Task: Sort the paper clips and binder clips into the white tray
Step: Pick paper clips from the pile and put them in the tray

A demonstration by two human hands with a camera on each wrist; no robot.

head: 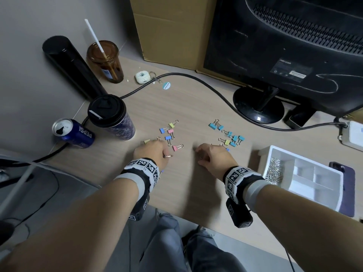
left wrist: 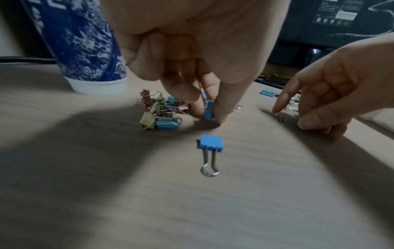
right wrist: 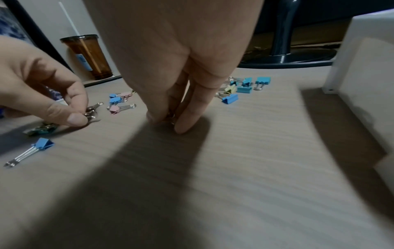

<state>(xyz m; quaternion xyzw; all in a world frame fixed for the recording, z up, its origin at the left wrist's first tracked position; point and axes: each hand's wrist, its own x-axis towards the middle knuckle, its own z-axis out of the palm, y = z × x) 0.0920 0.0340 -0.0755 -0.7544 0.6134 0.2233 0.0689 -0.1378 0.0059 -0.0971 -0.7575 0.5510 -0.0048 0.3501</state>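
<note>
Coloured binder clips lie in two loose groups on the wooden desk, one group (head: pixel 170 133) beyond my left hand and another (head: pixel 228 134) beyond my right. My left hand (head: pixel 151 152) reaches down and pinches a blue binder clip (left wrist: pixel 210 111) at the desk surface. Another blue binder clip (left wrist: pixel 211 143) lies free just in front of it. My right hand (right wrist: pixel 168 121) presses its fingertips together on a small metal paper clip (right wrist: pixel 171 116) on the desk. The white tray (head: pixel 332 197) stands at the right, with several silver paper clips (head: pixel 274 171) in its left compartment.
A Pepsi can (head: pixel 72 134) and a dark-lidded travel cup (head: pixel 112 118) stand left of the clips, a brown tumbler (head: pixel 106 61) further back. A black cable (head: pixel 196 79) crosses the desk to the monitor stand (head: pixel 259 107). A phone (head: pixel 347 173) lies under the tray's right side.
</note>
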